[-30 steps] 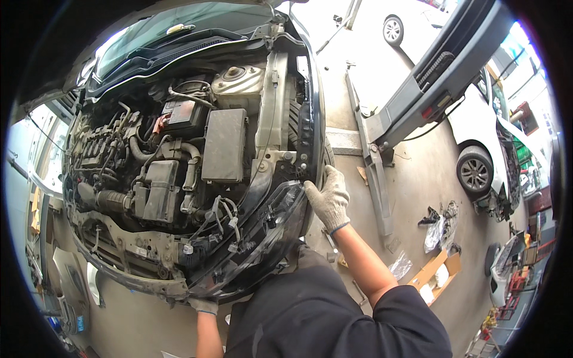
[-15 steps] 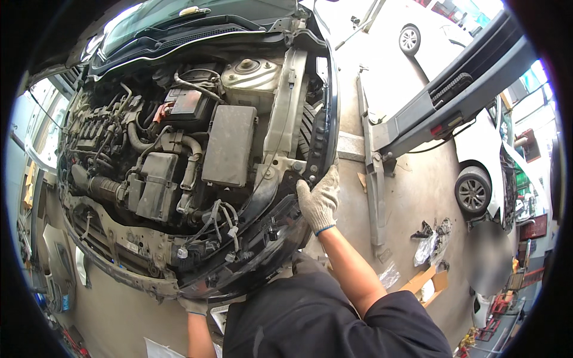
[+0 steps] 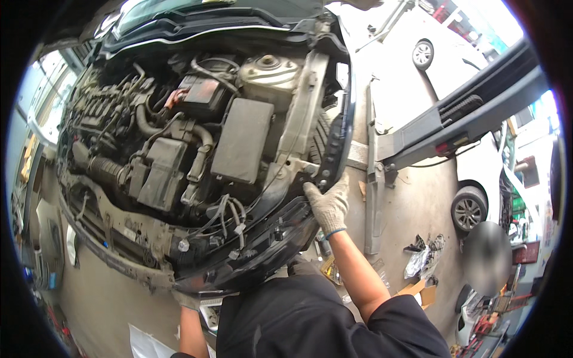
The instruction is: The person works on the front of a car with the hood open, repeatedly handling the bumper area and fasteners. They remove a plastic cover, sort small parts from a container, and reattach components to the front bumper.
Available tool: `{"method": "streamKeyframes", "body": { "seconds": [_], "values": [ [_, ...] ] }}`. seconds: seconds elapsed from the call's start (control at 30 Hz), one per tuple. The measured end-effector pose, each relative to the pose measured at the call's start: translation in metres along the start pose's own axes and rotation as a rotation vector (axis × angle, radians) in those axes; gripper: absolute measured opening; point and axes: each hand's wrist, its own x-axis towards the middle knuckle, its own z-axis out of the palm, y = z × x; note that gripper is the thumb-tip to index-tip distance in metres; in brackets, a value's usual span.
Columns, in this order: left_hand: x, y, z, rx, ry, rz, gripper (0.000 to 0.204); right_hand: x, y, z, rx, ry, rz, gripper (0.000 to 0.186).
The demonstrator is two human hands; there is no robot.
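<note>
A black, glossy headlight lies along the car's front corner, by the wing edge. My right hand, in a knitted glove with a blue cuff, is closed on its outer end. Its thumb is on top and the fingers curl over the outer side, beside the wing. At the headlight's inner lower end, my gloved left hand holds it from below; most of those fingers are hidden under it. Loose grey wiring connectors hang just behind the headlight. The front crossmember is exposed, with no bumper over it.
The open engine bay shows a battery and a grey box. To the right stands a lift post and arm. White cars, a cardboard box and plastic-wrapped parts are further right; a blurred person is nearby.
The view has shifted a little, so the car sits slightly further right in it. Both hands keep their places at the two ends of the headlight.
</note>
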Motion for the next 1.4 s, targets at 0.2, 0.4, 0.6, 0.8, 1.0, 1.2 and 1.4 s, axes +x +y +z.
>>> {"method": "streamKeyframes", "body": {
  "seconds": [0.2, 0.4, 0.6, 0.8, 1.0, 1.2, 1.4],
  "values": [
    [-0.001, 0.002, -0.023, -0.019, 0.157, -0.056, 0.085, 0.002, 0.022, -0.007, 0.058, -0.074, -0.09, 0.108],
    [0.005, -0.012, -0.082, -0.001, 0.297, -0.049, 0.076, 0.002, 0.016, 0.0, -0.035, -0.118, -0.053, 0.111],
    [0.013, -0.001, -0.053, -0.183, 0.136, 0.119, 0.06, 0.01, 0.024, -0.001, -0.043, -0.081, -0.112, 0.109],
    [0.015, -0.007, -0.012, -0.282, 0.128, 0.271, 0.062, 0.004, 0.007, -0.005, -0.031, -0.059, -0.063, 0.099],
    [0.009, -0.013, -0.012, -0.269, 0.248, 0.215, 0.061, 0.017, 0.035, 0.011, -0.006, 0.013, -0.067, 0.084],
    [0.02, -0.027, -0.028, -0.181, 0.33, 0.305, 0.053, 0.007, 0.01, 0.003, 0.154, -0.027, -0.03, 0.079],
    [0.024, -0.021, -0.047, -0.16, 0.321, 0.266, 0.051, 0.006, 0.002, 0.006, 0.183, -0.073, -0.053, 0.074]
  ]
}}
